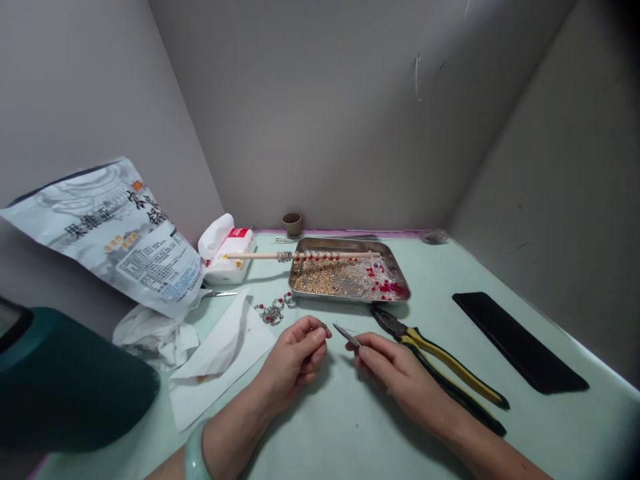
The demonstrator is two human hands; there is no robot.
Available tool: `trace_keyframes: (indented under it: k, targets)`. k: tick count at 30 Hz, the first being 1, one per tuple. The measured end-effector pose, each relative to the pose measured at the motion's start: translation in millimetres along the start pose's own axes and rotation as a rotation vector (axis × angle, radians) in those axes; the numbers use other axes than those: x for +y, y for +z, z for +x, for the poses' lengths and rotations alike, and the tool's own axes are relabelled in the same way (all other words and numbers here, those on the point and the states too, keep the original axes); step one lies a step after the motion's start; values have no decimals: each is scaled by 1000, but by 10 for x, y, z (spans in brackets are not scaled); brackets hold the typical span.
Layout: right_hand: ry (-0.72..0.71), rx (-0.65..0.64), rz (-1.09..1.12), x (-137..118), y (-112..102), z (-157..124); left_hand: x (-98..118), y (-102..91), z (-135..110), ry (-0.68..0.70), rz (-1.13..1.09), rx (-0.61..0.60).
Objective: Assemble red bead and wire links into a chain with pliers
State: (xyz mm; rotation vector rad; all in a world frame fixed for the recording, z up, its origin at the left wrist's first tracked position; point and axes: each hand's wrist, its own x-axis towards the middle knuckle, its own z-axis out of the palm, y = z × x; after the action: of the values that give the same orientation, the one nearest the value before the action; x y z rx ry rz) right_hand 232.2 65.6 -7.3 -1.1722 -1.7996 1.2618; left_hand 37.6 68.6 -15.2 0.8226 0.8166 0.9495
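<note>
My left hand (295, 357) is closed in a pinch, thumb against forefinger, with a tiny dark piece (327, 328) at the fingertips, too small to name. Facing it, my right hand (393, 365) grips grey pointed tweezers (346, 335), whose tip is just short of the left fingertips. A thin wire-like line shows by the tip. Behind my left hand lies a beaded chain (271, 313) with red beads and silvery rings. Beyond both hands, a metal tray (350, 299) holds gold, clear and red beads. Large combination pliers (440, 357) with yellow-green handles lie beside my right hand.
A wooden stick (255, 256) strung with beaded wire rests across the tray and tissue pack (230, 267). White paper (215, 373), a pouch (125, 233) and a dark green object (70, 380) occupy the left. A black strip (520, 341) lies right; a small cup (292, 224) stands behind.
</note>
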Motion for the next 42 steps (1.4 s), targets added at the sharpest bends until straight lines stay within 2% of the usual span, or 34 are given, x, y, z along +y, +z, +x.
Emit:
trace_keyframes:
  k: [6, 16, 24, 30, 36, 39, 42]
  targets:
    - [-170, 47, -192, 4, 26, -15, 8, 24, -7, 5, 29, 6]
    - [-280, 56, -274, 17, 46, -12, -12, 18, 1, 27, 57, 1]
    - [-290, 49, -268, 41, 45, -21, -5, 18, -11, 37, 46, -32]
    - [-217, 4, -192, 2, 39, -29, -12, -24, -12, 33, 22, -74]
    - [-169, -47, -185, -73, -7, -38, 12, -41, -53, -35, -37, -127]
    - [-213, -22, -240, -55, -1, -45, 15, -54, -53, -71, -81, -143]
    - [-333, 33, -342, 1, 17, -44, 15, -77, -34, -109, -112, -149]
